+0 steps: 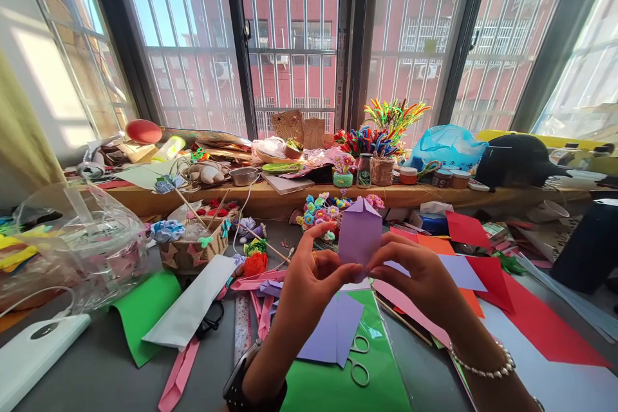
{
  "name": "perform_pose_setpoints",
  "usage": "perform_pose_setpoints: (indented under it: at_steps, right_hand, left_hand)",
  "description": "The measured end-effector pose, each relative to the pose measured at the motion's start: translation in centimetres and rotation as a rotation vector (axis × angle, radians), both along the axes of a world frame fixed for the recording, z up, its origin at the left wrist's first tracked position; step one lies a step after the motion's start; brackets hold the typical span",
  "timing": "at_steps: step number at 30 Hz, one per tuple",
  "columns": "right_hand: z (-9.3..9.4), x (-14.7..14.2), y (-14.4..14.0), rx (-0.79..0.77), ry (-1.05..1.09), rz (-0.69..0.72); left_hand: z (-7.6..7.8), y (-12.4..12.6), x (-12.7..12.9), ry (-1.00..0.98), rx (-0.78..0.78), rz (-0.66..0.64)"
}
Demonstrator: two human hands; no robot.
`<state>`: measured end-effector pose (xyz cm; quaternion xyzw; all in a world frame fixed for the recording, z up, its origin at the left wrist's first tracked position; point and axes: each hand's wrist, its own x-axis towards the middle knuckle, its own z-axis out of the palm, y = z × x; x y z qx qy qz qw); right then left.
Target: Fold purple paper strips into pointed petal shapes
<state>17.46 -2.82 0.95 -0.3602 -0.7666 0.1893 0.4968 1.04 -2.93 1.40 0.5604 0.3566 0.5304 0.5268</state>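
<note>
A folded piece of purple paper [360,235] is held up in front of me, its top edge creased into a peak. My left hand [321,264] pinches its lower left side between thumb and fingers, with the index finger raised. On the lower right edge, my right hand [410,264] grips the same paper with thumb and fingertips. Below the hands, more purple paper [328,331] lies on a green sheet [381,347]. Scissors [358,360] rest there with their handles showing; their blades are hidden under the purple paper.
Red paper [545,315] and other coloured sheets spread to the right. On the left are a white paper packet [193,302], a green sheet [145,315] and a white power bank [43,354]. A crowded windowsill holds pipe cleaners [396,122] and a black cap [516,161].
</note>
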Motion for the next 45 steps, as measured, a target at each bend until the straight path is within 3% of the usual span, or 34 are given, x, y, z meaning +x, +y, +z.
perform_pose_setpoints:
  at_steps: [11, 27, 36, 41, 45]
  right_hand:
    - [0.0, -0.6, -0.5, -0.081, -0.04, -0.061]
    - [-0.7, -2.8, -0.5, -0.084, 0.222, -0.12]
    - [-0.9, -3.4, -0.7, -0.124, 0.311, -0.16]
    - [-1.2, -3.6, -0.2, -0.201, 0.511, -0.108]
    - [-1.0, -3.5, -0.3, -0.272, 0.438, -0.064]
  left_hand:
    - [-0.4, 0.5, -0.3, 0.066, 0.005, -0.073]
    - [-0.4, 0.5, 0.4, -0.144, -0.133, -0.018]
    - [-0.7, 0.3, 0.8, -0.199, -0.096, -0.011]
    - [-0.9, 0.4, 0.9, -0.212, -0.069, 0.01]
    - [-0.7, 0.2, 1.0, -0.217, -0.058, 0.007]
